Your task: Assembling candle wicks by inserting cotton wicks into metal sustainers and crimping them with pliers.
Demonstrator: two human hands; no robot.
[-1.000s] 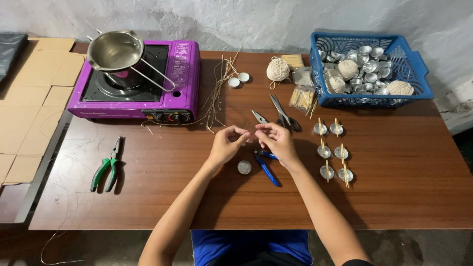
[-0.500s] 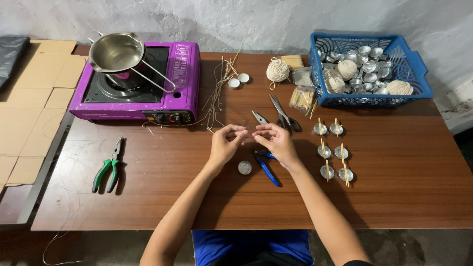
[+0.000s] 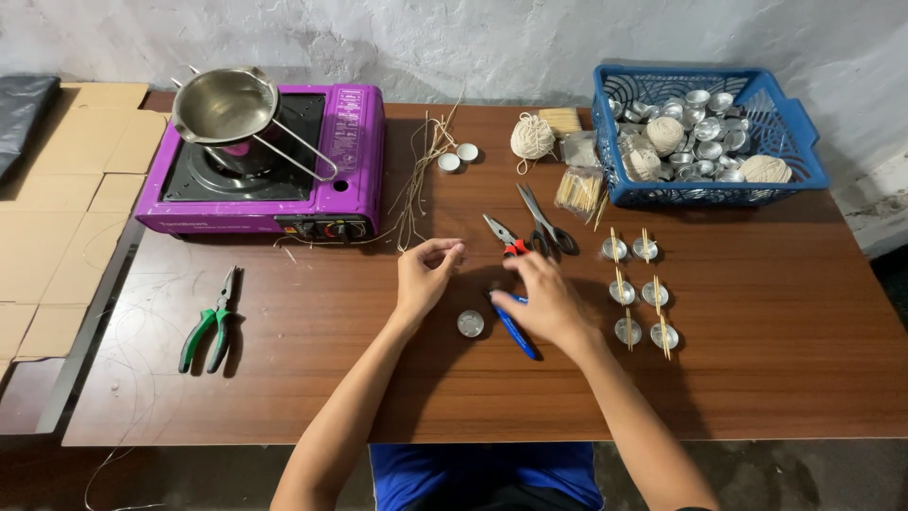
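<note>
The left hand [image 3: 424, 277] hovers over the wooden table [image 3: 757, 378] with thumb and fingertips pinched together near its top edge; whatever they pinch is too thin to make out, perhaps a strand of wick. The right hand [image 3: 541, 298] lies palm down over a blue-handled tool [image 3: 514, 326], its fingers spread across the handle's upper end, so only the lower part of the handle shows and I cannot tell whether the hand grips it or merely rests there. A small round metal cup [image 3: 470, 324] sits on the table between the two wrists, touched by neither. Just beyond the right hand lie red-handled pliers [image 3: 506, 237] and dark scissors [image 3: 547, 225], the pliers' handles partly hidden behind the fingers. To the right stand six metal cups with sticks [image 3: 637, 291] laid across them, in two columns.
</note>
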